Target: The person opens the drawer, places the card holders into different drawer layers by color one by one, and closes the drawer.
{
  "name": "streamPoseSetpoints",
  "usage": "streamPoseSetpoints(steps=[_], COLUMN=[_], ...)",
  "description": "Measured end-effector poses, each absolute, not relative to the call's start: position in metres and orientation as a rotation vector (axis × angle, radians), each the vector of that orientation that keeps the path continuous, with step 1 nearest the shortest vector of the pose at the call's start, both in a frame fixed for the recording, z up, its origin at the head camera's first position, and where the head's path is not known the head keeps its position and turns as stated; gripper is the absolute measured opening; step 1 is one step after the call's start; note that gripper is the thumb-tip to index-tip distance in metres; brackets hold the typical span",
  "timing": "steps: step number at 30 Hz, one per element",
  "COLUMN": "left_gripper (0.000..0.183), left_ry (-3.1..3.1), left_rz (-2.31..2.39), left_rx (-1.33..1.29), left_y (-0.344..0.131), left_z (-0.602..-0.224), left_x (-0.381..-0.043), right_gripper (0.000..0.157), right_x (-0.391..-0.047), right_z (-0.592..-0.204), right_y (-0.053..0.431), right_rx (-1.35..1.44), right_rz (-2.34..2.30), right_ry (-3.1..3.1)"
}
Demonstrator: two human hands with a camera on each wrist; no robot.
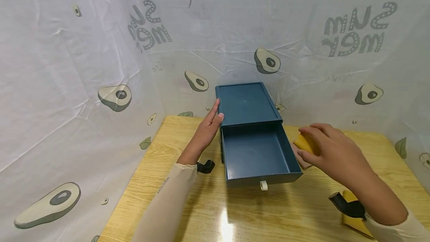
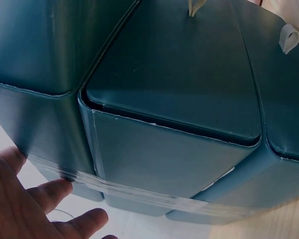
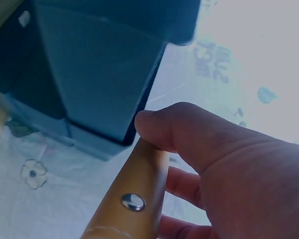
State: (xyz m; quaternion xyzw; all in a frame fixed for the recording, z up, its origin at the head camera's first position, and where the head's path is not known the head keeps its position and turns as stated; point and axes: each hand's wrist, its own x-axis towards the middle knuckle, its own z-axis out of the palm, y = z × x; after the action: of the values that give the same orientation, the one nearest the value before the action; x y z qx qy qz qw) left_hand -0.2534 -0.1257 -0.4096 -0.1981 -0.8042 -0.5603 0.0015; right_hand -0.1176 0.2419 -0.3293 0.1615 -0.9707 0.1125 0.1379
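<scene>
A dark blue drawer cabinet (image 1: 246,104) stands on the table with its top drawer (image 1: 256,152) pulled out, showing a bare floor. My left hand (image 1: 206,132) rests against the cabinet's left side, fingers extended; in the left wrist view its fingertips (image 2: 92,219) lie near the clear tape band around the drawer units. To the right of the drawer, my right hand (image 1: 330,150) pinches a yellow item with a silver snap (image 1: 306,143) between thumb and fingers. The right wrist view shows its smooth, leather-like surface and the round snap (image 3: 133,201), close beside the cabinet.
A flat brownish piece (image 1: 302,158) lies on the wooden table (image 1: 268,216) right of the drawer. Another yellow flat thing (image 1: 352,212) is partly hidden below my right wrist. A white pull loop (image 1: 264,185) hangs from the drawer front. Avocado-print sheeting (image 1: 228,29) hangs behind.
</scene>
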Motion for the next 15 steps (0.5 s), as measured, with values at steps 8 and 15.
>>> streamPoseSetpoints(steps=[8,15], left_gripper=[0.064,0.065], left_ry=[-2.520,-2.528], left_rz=[-1.754,-1.736], left_rx=[-0.628,-0.604], left_y=[-0.126,-0.126], left_z=[-0.411,-0.411], left_x=[-0.254,-0.254], right_gripper=[0.064,0.063], right_x=[-0.123,-0.126], right_z=[-0.316,-0.311], right_y=[0.220,0.200], right_rx=[0.510,0.596], right_rz=[0.309,0.332], right_ry=[-2.819,-2.782])
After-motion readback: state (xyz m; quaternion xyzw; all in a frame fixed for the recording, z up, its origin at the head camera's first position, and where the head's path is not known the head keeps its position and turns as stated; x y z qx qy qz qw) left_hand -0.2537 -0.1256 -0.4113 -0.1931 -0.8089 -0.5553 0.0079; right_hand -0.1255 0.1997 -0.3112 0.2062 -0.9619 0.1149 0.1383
